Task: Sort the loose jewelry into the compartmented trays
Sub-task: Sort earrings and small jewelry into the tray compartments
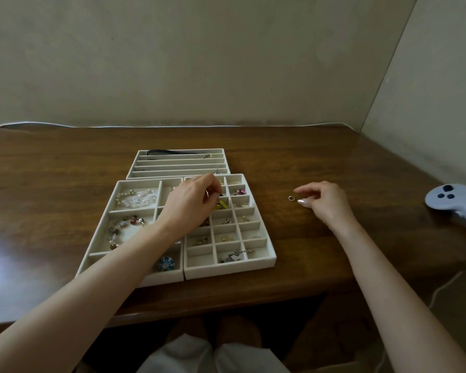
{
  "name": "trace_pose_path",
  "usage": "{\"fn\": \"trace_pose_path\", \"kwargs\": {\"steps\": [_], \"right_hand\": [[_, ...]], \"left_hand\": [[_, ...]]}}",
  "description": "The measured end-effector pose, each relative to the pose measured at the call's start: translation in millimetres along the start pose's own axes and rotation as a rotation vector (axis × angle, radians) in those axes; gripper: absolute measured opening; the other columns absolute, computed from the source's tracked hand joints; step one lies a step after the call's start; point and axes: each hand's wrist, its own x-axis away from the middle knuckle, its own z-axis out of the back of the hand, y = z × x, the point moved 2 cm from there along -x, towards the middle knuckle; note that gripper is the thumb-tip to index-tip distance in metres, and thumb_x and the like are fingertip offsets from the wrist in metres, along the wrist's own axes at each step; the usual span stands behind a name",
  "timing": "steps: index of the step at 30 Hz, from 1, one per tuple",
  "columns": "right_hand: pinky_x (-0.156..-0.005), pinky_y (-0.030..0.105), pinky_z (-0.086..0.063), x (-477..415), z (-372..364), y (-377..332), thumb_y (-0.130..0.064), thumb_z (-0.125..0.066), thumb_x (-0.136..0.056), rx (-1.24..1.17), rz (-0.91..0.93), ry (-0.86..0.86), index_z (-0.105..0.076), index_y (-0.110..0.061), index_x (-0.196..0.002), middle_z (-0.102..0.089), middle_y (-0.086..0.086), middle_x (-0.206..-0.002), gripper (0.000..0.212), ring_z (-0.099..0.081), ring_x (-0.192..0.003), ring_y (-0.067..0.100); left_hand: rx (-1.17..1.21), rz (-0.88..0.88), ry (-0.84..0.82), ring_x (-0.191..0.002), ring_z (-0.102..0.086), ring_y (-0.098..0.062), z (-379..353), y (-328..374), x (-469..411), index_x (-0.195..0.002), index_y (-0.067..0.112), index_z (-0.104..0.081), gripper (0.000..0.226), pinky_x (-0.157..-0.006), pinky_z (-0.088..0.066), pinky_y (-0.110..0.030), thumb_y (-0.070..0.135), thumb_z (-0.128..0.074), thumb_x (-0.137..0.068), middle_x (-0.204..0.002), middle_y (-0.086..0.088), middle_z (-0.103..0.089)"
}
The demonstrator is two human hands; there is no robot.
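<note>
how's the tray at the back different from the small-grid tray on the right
The back tray is split into long narrow slots running side to side; the small-grid tray is cut into many little square cells. The back tray looks nearly empty, holding a dark strap and a few hooks; the small-grid tray has small pieces in many cells. The left hand reaches over the small-grid tray, not the back tray. Both are pale and rest on the wooden table.

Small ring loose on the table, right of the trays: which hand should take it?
Right hand: its fingertips sit beside the ring. The left hand is over the small-cell tray.
</note>
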Motion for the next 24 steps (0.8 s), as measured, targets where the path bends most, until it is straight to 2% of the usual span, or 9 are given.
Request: {"fn": "trace_pose_path", "kwargs": {"steps": [5, 8, 11, 14, 17, 19, 21, 24], "right_hand": [[-0.08, 0.027, -0.043, -5.5, -3.6, -8.4, -0.025, -0.071, -0.082, 0.171, 0.027, -0.027, -0.069, -0.023, -0.1, -0.056, 0.0, -0.11, 0.017, -0.052, -0.099, 0.014], [-0.072, 0.025, -0.041, -6.0, -5.1, -11.1, -0.028, -0.071, -0.082, 0.222, 0.037, -0.022, -0.066, -0.025, -0.09, -0.054, -0.005, -0.105, 0.01, -0.049, -0.094, 0.009], [-0.074, 0.025, -0.042, -5.7, -6.8, -7.8, -0.029, -0.071, -0.081, 0.201, 0.033, -0.025, -0.063, -0.023, -0.087, -0.055, -0.007, -0.101, 0.011, -0.051, -0.093, 0.009], [-0.07, 0.021, -0.044, -5.0, -3.0, -0.5, -0.024, -0.071, -0.082, 0.028, 0.013, 0.04, -0.063, -0.018, -0.087, -0.061, -0.006, -0.091, 0.011, -0.058, -0.085, 0.009], [-0.067, 0.02, -0.048, -2.8, 8.7, 7.8, -0.014, -0.068, -0.084, -0.305, -0.089, 0.22, -0.063, -0.012, -0.089, -0.065, 0.001, -0.085, 0.008, -0.064, -0.078, 0.011], [-0.068, 0.023, -0.052, -1.5, 14.2, 12.0, -0.009, -0.067, -0.085, -0.441, -0.152, 0.322, -0.062, -0.011, -0.091, -0.066, 0.004, -0.087, 0.007, -0.066, -0.078, 0.012], [-0.068, 0.023, -0.053, -0.9, 17.1, 13.8, -0.007, -0.065, -0.086, -0.531, -0.182, 0.37, -0.064, -0.013, -0.096, -0.067, 0.004, -0.092, 0.011, -0.066, -0.079, 0.012], [-0.071, 0.022, -0.054, 0.7, 17.1, 11.2, -0.007, -0.062, -0.088, -0.481, -0.155, 0.299, -0.069, -0.014, -0.1, -0.068, 0.001, -0.094, 0.015, -0.066, -0.081, 0.01]], "left_hand": [[0.004, -0.006, -0.006, -0.081, -0.058, -0.014, -1.3, -0.5, 0.2, -0.097, 0.013, -0.062, 0.01, -0.07, -0.052, -0.032, 0.009, -0.058, -0.089, -0.093, 0.001, -0.066], [0.008, -0.005, -0.001, -0.082, -0.059, -0.014, -1.0, -1.7, 0.8, -0.097, 0.014, -0.062, 0.01, -0.07, -0.052, -0.033, 0.01, -0.06, -0.088, -0.092, 0.001, -0.066], [0.005, -0.01, -0.005, -0.082, -0.06, -0.015, -0.8, -1.8, 1.3, -0.097, 0.013, -0.062, 0.011, -0.071, -0.053, -0.033, 0.009, -0.06, -0.088, -0.092, 0.001, -0.066], [0.004, -0.015, -0.007, -0.083, -0.061, -0.015, -0.3, -0.9, 1.6, -0.098, 0.012, -0.063, 0.011, -0.072, -0.053, -0.031, 0.008, -0.06, -0.088, -0.094, 0.0, -0.067], [-0.002, -0.015, -0.003, -0.083, -0.06, -0.014, 0.0, -0.5, 1.8, -0.098, 0.013, -0.062, 0.011, -0.072, -0.053, -0.029, 0.008, -0.06, -0.088, -0.093, 0.002, -0.066], [-0.009, -0.018, -0.001, -0.082, -0.06, -0.013, 0.2, 0.0, 1.7, -0.097, 0.013, -0.062, 0.011, -0.07, -0.051, -0.026, 0.008, -0.06, -0.088, -0.092, 0.003, -0.065], [-0.013, -0.018, 0.004, -0.08, -0.059, -0.011, 0.6, 0.2, 2.0, -0.097, 0.013, -0.062, 0.011, -0.069, -0.048, -0.022, 0.008, -0.06, -0.088, -0.092, 0.005, -0.063], [-0.013, -0.023, 0.002, -0.08, -0.058, -0.01, 0.8, -0.7, 3.2, -0.098, 0.013, -0.062, 0.011, -0.068, -0.046, -0.019, 0.008, -0.061, -0.087, -0.091, 0.006, -0.062]]}}
